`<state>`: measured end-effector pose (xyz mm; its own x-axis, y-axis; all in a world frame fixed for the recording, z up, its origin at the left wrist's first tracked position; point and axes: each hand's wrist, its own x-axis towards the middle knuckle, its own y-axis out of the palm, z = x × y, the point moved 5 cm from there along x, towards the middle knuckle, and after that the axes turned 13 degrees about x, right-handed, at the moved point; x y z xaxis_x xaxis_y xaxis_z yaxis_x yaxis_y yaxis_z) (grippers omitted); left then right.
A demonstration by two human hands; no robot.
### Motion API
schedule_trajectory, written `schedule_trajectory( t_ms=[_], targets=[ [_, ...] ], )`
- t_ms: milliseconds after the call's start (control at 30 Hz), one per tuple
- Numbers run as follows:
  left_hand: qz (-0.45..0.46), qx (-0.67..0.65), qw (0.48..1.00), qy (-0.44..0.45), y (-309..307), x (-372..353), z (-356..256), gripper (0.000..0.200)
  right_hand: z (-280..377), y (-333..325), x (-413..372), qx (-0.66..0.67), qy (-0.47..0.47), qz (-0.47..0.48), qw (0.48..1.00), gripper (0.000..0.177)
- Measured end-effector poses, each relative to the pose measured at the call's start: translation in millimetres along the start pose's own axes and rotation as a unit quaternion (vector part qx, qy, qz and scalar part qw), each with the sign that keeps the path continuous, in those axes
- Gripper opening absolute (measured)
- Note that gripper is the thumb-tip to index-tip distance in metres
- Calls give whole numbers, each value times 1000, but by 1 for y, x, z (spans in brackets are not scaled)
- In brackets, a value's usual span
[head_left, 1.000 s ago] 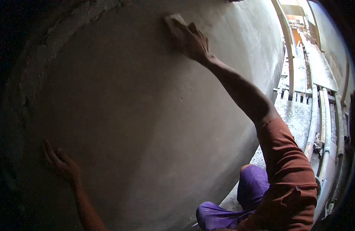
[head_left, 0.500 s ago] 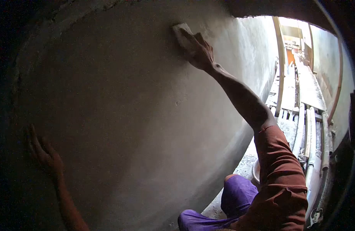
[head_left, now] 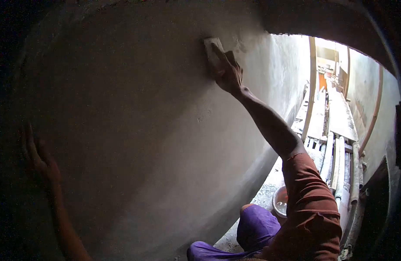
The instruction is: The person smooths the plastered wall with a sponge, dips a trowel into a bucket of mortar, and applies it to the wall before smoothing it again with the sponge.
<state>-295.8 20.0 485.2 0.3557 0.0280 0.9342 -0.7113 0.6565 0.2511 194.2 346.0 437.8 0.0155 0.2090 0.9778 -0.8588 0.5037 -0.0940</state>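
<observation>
A grey plastered wall [head_left: 139, 130] fills most of the head view. My right hand [head_left: 229, 71] reaches up and presses a pale sponge block [head_left: 212, 47] flat against the wall near its top, fingers spread over the block. My left hand [head_left: 37, 158] lies flat on the wall at the far left in deep shadow, fingers apart, holding nothing. My right arm in a rust-red sleeve [head_left: 311, 200] crosses the lower right.
A narrow walkway of wooden planks [head_left: 337, 111] and bamboo poles [head_left: 335, 163] runs along the wall on the right. A small round bowl [head_left: 281, 201] sits on the gritty ledge beside my purple-clad knee [head_left: 255, 226]. A dark overhang spans the top.
My right hand slid the sponge block to the right and slightly down in view. My left hand shifted left and up along the wall. A bowl came into view.
</observation>
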Motion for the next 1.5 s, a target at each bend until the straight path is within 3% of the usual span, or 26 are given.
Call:
schedule_trajectory(
  t_ms=[67, 133, 167, 267, 467, 533, 700, 767, 867, 1000, 1033, 1133, 1200, 1233, 1333, 1467, 1500],
  targets=[
    [-9, -40, 999, -21, 5, -3, 1, 49, -8, 7, 22, -4, -35, -27, 999, 66],
    [-25, -42, 999, 21, 6, 1, 4, 49, 12, 15, 63, -9, -140, -46, 989, 65],
    [-24, -45, 999, 19, 7, 1, 4, 49, 21, 15, 80, -12, -140, -44, 989, 65],
    [-20, -85, 996, 12, 10, 0, 8, 48, 26, 10, 102, -40, -74, -81, 993, 70],
    [3, -86, 996, 0, 19, -9, 10, 51, -10, 10, 22, -48, -42, -21, 998, 72],
    [18, -70, 997, -3, 19, -10, 6, 54, -11, 10, 1, -38, 8, -29, 999, 76],
    [-33, -33, 998, 29, 5, 6, 4, 45, 22, 13, 93, -80, -49, -43, 995, 82],
    [-32, -31, 998, 33, 6, 5, 0, 45, 33, 8, 118, -50, -72, -4, 996, 71],
    [-26, -38, 999, 28, 11, 2, 7, 46, 26, 3, 92, -36, -35, -42, 998, 82],
    [-16, -34, 999, 21, 12, -4, 12, 46, -4, 6, 31, -37, -57, -57, 996, 82],
    [-11, -33, 999, 23, 13, -6, 12, 46, -9, 8, 17, -32, -26, -48, 998, 82],
    [-6, -45, 999, 16, 17, -7, 12, 46, 2, 10, 28, -35, 4, -42, 998, 82],
    [2, -96, 995, -19, 33, -16, 15, 48, 30, 17, 61, -21, -128, -38, 991, 78],
    [11, -147, 988, -56, 45, -25, 18, 51, 40, 15, 77, -23, -128, -36, 991, 78],
    [35, -288, 943, -165, 71, -44, 26, 59, 46, 10, 94, -49, -92, -56, 993, 73],
    [28, -310, 935, -167, 48, -31, 20, 54, 16, 0, 45, -69, 15, -15, 997, 72],
    [4, -207, 975, -81, 18, -9, 10, 50, 8, 4, 24, -69, 12, -15, 997, 72]
  ],
)
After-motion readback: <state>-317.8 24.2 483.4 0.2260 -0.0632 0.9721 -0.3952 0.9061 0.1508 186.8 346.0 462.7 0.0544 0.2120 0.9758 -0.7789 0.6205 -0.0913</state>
